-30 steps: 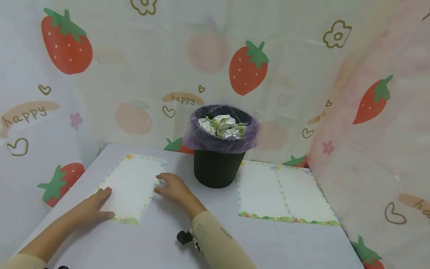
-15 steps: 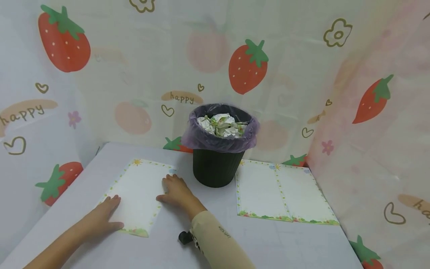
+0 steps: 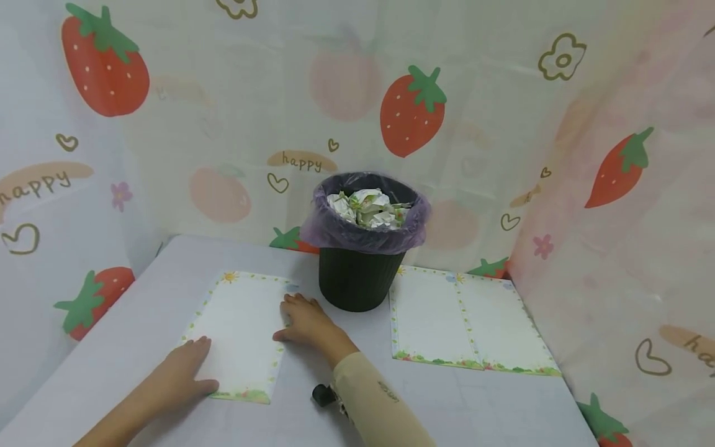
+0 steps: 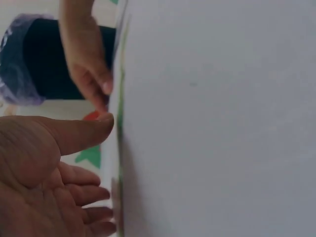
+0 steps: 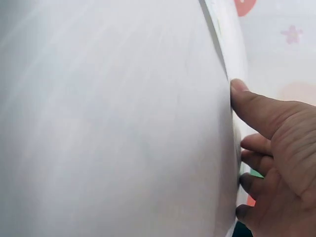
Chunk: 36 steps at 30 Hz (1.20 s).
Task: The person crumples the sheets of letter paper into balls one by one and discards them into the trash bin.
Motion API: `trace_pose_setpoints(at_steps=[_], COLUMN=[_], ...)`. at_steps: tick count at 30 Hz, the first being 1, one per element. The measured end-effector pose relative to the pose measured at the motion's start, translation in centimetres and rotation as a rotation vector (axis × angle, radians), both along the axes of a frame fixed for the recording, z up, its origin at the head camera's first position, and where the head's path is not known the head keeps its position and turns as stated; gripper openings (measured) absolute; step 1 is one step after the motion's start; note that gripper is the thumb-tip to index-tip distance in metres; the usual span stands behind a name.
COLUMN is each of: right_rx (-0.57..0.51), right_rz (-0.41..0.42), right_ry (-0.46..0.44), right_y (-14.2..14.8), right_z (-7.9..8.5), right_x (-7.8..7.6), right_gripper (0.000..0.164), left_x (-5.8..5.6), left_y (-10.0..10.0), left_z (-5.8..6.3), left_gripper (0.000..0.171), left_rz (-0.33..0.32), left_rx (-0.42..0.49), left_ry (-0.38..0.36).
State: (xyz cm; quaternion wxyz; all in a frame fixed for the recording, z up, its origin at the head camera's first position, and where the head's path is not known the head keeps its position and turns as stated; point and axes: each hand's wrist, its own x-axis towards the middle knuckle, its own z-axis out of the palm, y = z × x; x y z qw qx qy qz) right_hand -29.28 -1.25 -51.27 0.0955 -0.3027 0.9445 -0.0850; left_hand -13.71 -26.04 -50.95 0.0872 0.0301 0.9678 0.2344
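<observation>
A white paper sheet (image 3: pixel 240 326) with a flowery green border lies flat on the grey table (image 3: pixel 458 403), left of a bin. My left hand (image 3: pixel 187 372) rests flat on the sheet's near left corner, fingers straight. My right hand (image 3: pixel 304 320) presses flat on its right edge, close to the bin. In the left wrist view the left hand (image 4: pixel 74 163) lies with thumb and fingers against the sheet's edge (image 4: pixel 116 148). In the right wrist view the right hand (image 5: pixel 266 163) touches the sheet's edge (image 5: pixel 232 74) with its fingertips.
A dark bin (image 3: pixel 360 248) with a purple liner, full of crumpled paper, stands at the table's back middle. Two more bordered sheets (image 3: pixel 469 320) lie side by side to its right. Strawberry-print curtains close off the back and both sides.
Both hands have slid the sheet to the right and slightly nearer, turning it straighter. The right hand now sits closer to the bin.
</observation>
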Motion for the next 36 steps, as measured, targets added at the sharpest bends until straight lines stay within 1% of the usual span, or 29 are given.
trace_pose_setpoints(at_steps=[2, 5, 7, 9, 12, 14, 17, 21, 27, 30, 36], right_rx=[-0.005, -0.035, -0.06, -0.087, -0.126, -0.15, -0.172, -0.146, -0.084, -0.077, -0.07], right_rz=[0.0, 0.003, 0.006, -0.007, -0.044, -0.078, -0.124, -0.169, -0.165, -0.162, -0.159], right_ry=[-0.012, -0.033, -0.041, -0.052, -0.064, -0.077, -0.085, -0.083, -0.047, -0.047, -0.046], right_y=[0.5, 1.0, 1.3, 1.5, 2.0, 2.2, 2.3, 2.2, 1.8, 1.5, 1.3], right_z=[0.1, 0.1, 0.0, -0.2, -0.5, -0.7, -0.9, -1.0, -0.6, -0.4, -0.1], right_x=[0.1, 0.2, 0.2, 0.2, 0.1, 0.1, 0.1, 0.3, 0.5, 0.5, 0.6], right_gripper=[0.068, 0.075, 0.078, 0.083, 0.093, 0.098, 0.101, 0.106, 0.105, 0.104, 0.102], left_x=[-0.2, -0.7, -0.9, -1.1, -1.1, -1.1, -1.0, -1.0, -1.1, -1.1, -1.2], left_y=[-0.5, -1.9, -2.7, -3.3, -3.5, -3.5, -3.5, -3.4, -3.6, -3.8, -4.1], left_z=[0.4, 0.7, 0.7, 0.3, -0.3, -0.7, -1.1, -1.5, -1.4, -1.3, -1.1], left_gripper=[0.096, 0.093, 0.097, 0.103, 0.113, 0.117, 0.118, 0.119, 0.119, 0.119, 0.118], left_rz=[0.018, 0.049, 0.063, 0.055, 0.058, 0.052, 0.057, 0.058, 0.053, 0.053, 0.037], left_rx=[0.03, 0.077, 0.117, 0.16, 0.217, 0.234, 0.236, 0.228, 0.207, 0.192, 0.198], left_ry=[-0.003, 0.007, 0.0, -0.02, -0.072, -0.079, -0.06, -0.04, -0.025, -0.023, -0.019])
